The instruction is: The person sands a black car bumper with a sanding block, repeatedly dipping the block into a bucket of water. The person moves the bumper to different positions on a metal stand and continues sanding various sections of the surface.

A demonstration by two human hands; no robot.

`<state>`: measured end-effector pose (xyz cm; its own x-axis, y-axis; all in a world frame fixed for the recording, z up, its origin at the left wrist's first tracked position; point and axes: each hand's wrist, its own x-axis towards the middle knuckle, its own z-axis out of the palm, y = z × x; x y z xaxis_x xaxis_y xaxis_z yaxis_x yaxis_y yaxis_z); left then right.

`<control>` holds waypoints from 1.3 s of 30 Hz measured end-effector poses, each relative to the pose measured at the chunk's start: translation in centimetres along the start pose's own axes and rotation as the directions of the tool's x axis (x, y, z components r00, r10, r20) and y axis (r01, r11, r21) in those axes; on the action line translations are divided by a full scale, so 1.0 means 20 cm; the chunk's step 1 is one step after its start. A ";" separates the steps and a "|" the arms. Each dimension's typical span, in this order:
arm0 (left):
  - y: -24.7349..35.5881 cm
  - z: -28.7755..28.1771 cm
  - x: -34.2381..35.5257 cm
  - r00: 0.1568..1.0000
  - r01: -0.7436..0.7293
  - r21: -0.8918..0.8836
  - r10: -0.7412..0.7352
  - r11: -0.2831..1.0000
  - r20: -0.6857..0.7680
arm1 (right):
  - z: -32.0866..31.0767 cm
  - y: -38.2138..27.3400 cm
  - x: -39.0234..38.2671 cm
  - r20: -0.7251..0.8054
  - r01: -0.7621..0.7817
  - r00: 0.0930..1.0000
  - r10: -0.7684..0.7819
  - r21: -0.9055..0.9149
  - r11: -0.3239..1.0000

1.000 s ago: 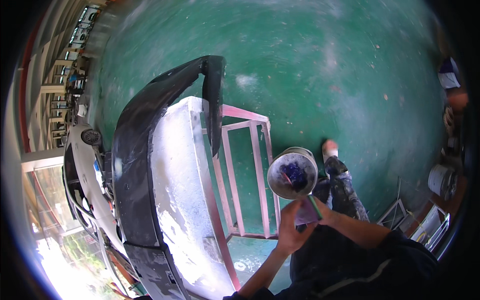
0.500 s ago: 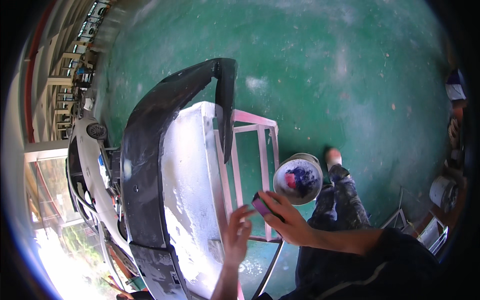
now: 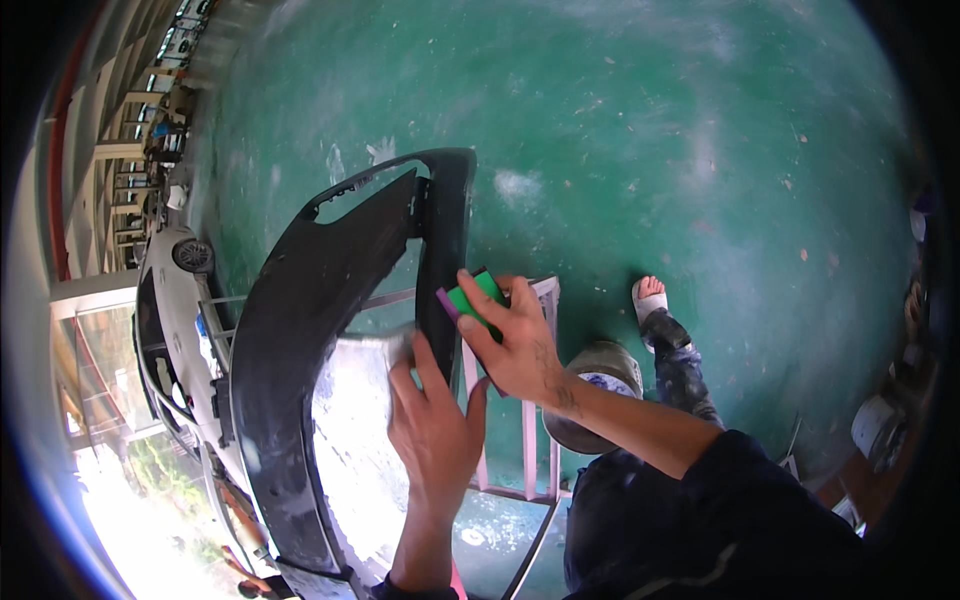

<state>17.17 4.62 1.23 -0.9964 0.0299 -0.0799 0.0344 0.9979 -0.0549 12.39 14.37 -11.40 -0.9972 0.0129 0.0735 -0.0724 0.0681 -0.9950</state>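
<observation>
A black car bumper (image 3: 285, 330) with dull, scuffed patches lies across a stand on the left, its far end bent back toward me. My right hand (image 3: 515, 345) is closed around a green and purple sanding block (image 3: 474, 300) and has it against the bent end strip of the bumper. Just nearer and to the left, my left hand (image 3: 435, 430) has its fingers stretched and spread by the lower part of that strip, the thumb to the strip's right. Its fingertips seem to touch the bumper; exact contact is unclear.
A pale pinkish metal stand (image 3: 530, 440) carries the bumper, with a bright white panel (image 3: 365, 440) on it. By my leg stands a bucket (image 3: 603, 365). A white car (image 3: 180, 320) is parked left. Containers (image 3: 880, 430) line the right edge of the green floor (image 3: 640, 140).
My right hand has carried the sanding block up and left onto the bumper's end. My left hand has moved up beside it. The bumper appears at a different angle, and the bucket sits lower in view.
</observation>
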 end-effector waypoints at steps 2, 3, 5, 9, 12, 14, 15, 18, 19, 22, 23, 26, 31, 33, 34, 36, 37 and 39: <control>0.00 0.03 0.01 0.990 0.138 -0.024 -0.137 0.990 0.033 | -0.03 0.01 0.04 0.097 -0.001 0.995 0.002 -0.010 1.000; 0.00 0.04 0.00 0.978 0.203 -0.033 -0.201 0.979 0.047 | -0.04 0.01 0.06 0.141 0.003 0.990 -0.001 -0.015 1.000; 0.02 0.07 0.01 0.977 0.213 -0.022 -0.212 0.977 0.033 | -0.06 0.03 0.13 0.159 -0.051 0.986 0.057 -0.043 0.998; 0.02 0.03 -0.03 0.939 0.336 -0.016 -0.333 0.942 0.086 | 0.03 0.18 0.36 0.132 -0.120 0.983 0.127 -0.062 0.991; 0.03 0.02 -0.02 0.933 0.358 0.017 -0.358 0.934 0.025 | 0.10 0.35 0.58 0.106 -0.182 0.977 0.188 -0.059 0.981; 0.04 0.03 0.00 0.931 0.363 -0.001 -0.363 0.932 0.034 | 0.10 0.36 0.59 0.097 -0.220 0.969 0.225 -0.056 0.974; 0.04 0.02 0.01 0.929 0.369 -0.007 -0.368 0.929 0.036 | 0.11 0.35 0.59 0.101 -0.238 0.965 0.241 -0.048 0.970; 0.00 0.03 -0.01 0.923 0.383 -0.102 -0.377 0.918 0.071 | 0.05 0.18 0.40 0.132 -0.226 0.965 0.225 -0.002 0.974; -0.01 0.04 -0.02 0.927 0.373 -0.131 -0.366 0.918 0.075 | 0.03 0.15 0.39 0.159 -0.237 0.960 0.233 0.010 0.971; -0.06 0.05 -0.03 0.949 0.316 -0.217 -0.309 0.924 0.068 | 0.02 0.13 0.43 0.165 -0.184 0.969 0.184 -0.013 0.983; -0.06 0.05 -0.03 0.948 0.318 -0.237 -0.309 0.918 0.077 | 0.06 0.17 0.49 0.145 -0.202 0.968 0.204 -0.029 0.979; -0.06 0.04 -0.06 0.934 0.356 -0.269 -0.338 0.895 0.112 | 0.13 0.22 0.71 0.118 -0.304 0.945 0.305 -0.031 0.952; -0.09 0.05 -0.08 0.936 0.352 -0.280 -0.334 0.893 0.109 | 0.05 0.11 0.40 0.148 -0.262 0.955 0.256 0.020 0.965; -0.08 0.03 -0.08 0.922 0.388 -0.283 -0.363 0.877 0.137 | 0.02 0.10 0.37 0.170 -0.227 0.961 0.217 0.039 0.973; -0.07 0.03 -0.08 0.908 0.419 -0.286 -0.388 0.862 0.158 | 0.06 0.16 0.45 0.121 -0.163 0.980 0.159 0.023 0.986; -0.05 0.03 -0.08 0.889 0.456 -0.278 -0.420 0.845 0.181 | 0.14 0.26 0.68 0.063 -0.231 0.971 0.232 -0.028 0.973; -0.05 0.02 -0.07 0.883 0.467 -0.267 -0.430 0.843 0.187 | 0.16 0.25 0.67 0.038 -0.234 0.971 0.236 -0.040 0.971; -0.05 0.02 -0.08 0.869 0.493 -0.269 -0.452 0.828 0.201 | 0.18 0.25 0.64 -0.009 -0.242 0.970 0.242 -0.061 0.968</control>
<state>18.66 3.48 1.10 -0.8655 -0.4369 -0.2449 -0.4837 0.8560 0.1824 -0.75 11.26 -15.61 -0.9850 0.0378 -0.1686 0.1720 0.1241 -0.9772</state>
